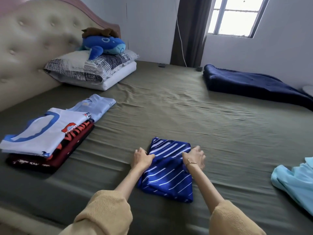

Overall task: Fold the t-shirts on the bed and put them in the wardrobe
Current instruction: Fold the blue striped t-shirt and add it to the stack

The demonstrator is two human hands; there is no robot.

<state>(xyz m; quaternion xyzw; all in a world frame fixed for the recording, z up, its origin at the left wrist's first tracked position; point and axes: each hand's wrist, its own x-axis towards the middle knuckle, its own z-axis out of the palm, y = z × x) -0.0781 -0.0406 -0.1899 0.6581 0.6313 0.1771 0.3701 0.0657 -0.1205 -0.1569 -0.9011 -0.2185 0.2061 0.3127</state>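
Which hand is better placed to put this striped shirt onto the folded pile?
Left hand: the folded pile lies on its side of the blue striped shirt. Right hand would cross over.

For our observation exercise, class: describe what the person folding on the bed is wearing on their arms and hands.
Both arms wear loose mustard-yellow knitted sleeves, pushed up so the forearms are bare. The right hand has a thin gold-coloured chain bracelet at the wrist. The left hand shows no jewellery, and neither hand wears a glove.
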